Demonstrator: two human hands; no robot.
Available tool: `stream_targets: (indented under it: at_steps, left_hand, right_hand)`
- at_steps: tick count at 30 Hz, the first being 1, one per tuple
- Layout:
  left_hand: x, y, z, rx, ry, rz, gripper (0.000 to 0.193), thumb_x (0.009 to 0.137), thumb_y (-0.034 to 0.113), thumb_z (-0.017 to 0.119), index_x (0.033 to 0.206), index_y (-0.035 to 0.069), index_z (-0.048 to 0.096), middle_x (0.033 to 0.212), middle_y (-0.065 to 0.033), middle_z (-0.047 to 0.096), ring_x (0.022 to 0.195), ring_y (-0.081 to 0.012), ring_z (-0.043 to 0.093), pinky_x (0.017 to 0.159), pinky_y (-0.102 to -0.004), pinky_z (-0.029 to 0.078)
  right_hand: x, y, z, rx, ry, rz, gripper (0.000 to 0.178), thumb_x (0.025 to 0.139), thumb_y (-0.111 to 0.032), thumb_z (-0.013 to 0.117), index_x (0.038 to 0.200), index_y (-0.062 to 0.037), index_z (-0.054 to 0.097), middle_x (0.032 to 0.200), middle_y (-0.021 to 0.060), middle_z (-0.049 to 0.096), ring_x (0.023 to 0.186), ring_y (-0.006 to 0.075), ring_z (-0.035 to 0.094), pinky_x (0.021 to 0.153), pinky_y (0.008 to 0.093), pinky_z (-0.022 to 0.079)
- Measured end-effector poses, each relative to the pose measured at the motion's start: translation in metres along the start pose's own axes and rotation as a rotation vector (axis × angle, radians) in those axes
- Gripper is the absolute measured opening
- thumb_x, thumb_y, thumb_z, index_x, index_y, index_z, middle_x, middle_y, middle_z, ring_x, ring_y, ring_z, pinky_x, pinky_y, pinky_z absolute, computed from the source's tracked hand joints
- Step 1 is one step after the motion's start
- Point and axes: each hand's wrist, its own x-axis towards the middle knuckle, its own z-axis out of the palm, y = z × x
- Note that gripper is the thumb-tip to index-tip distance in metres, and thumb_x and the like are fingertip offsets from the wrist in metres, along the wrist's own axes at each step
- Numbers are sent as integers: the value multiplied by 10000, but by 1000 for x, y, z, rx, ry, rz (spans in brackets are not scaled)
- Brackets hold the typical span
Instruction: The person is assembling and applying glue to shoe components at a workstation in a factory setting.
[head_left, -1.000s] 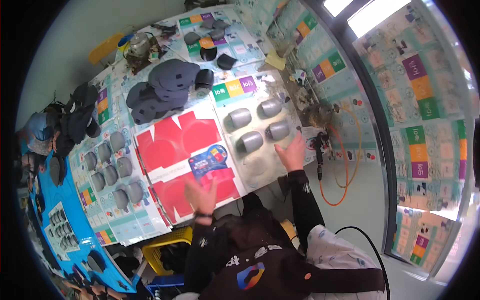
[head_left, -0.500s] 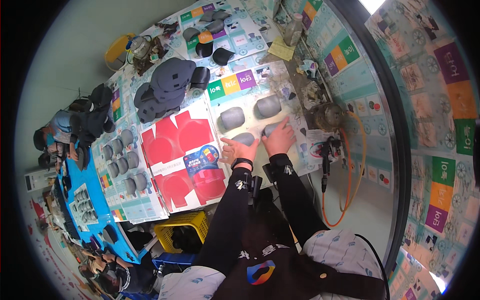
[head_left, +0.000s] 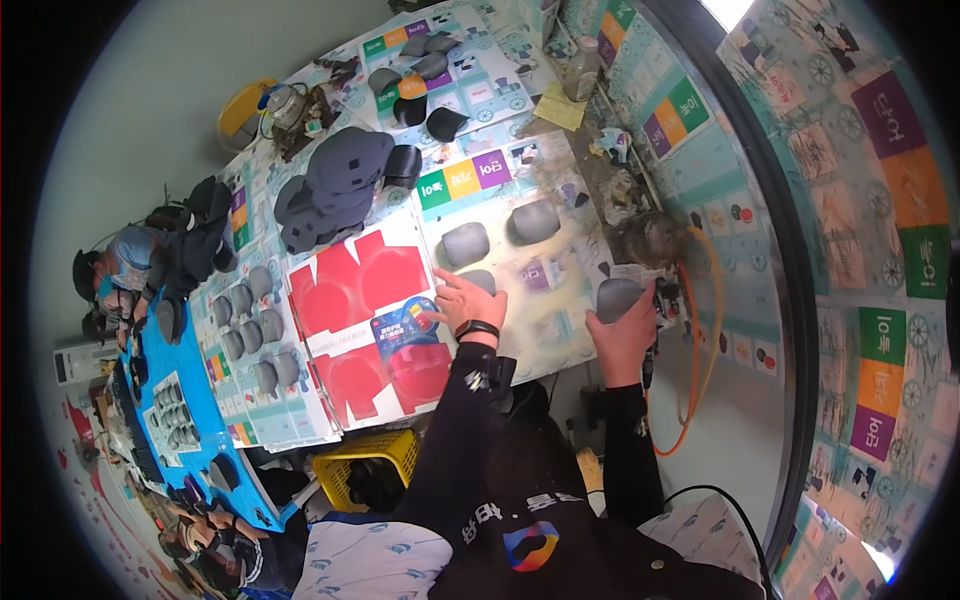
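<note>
Holding a grey moulded pad (head_left: 617, 297) in your right hand (head_left: 622, 335), you have it at the right of centre in the frame, raised toward the cluttered right edge of the tabletop (head_left: 560, 330). Your fingers wrap the pad from below; its rounded top stands above them, long axis roughly up-frame.

Your left hand (head_left: 466, 300) lies flat at centre frame, fingers loose and spread, closed on nothing. Its fingertips touch or just cover a second grey pad (head_left: 480, 279). Two more grey pads (head_left: 466, 243) (head_left: 535, 221) lie just up-frame of it, side by side, apart from each other.

Key relation: the pads on the tabletop lie up-frame and slightly right of your left hand, well left of your right. The left hand is the nearer one to all three. The held pad sits apart from that group, to the right.

Just left of your left hand: a blue card (head_left: 400, 327) on red cut sheets (head_left: 350, 285). An orange cable (head_left: 700, 330) loops at the right. A pile of dark caps (head_left: 335, 180) sits upper left of centre.
</note>
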Motion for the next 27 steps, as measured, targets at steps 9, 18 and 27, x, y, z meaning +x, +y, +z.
stream_targets:
  at_steps: [9, 18, 27]
  left_hand:
    - [-4, -305, -43, -9, -101, 257, 1189, 686, 257, 858, 1601, 22, 136, 1466, -201, 455, 1444, -399, 352, 1168, -745, 106]
    - [103, -722, -59, 312, 66, 38, 1142, 740, 220, 803, 1627, 78, 98, 1471, -93, 451, 1468, -366, 328, 1143, -766, 156]
    - [242, -801, -75, 225, 93, 492, 1114, 742, 84, 778, 1635, 134, 112, 1611, -64, 323, 1527, -341, 231, 1198, -706, 115]
  right_hand:
    - [-98, -120, 17, 6, -281, -414, 1097, 663, -270, 879, 1548, 4, 293, 1304, 237, 540, 1219, 409, 523, 1052, 529, 396]
    - [-363, -344, 141, -5, -795, -1126, 963, 699, -220, 787, 1528, -7, 346, 1287, 179, 535, 1219, 362, 521, 1127, 594, 306]
    - [-495, -435, 271, -369, -565, -1428, 672, 928, -190, 564, 1546, -36, 351, 1349, 185, 541, 1202, 308, 549, 1117, 579, 343]
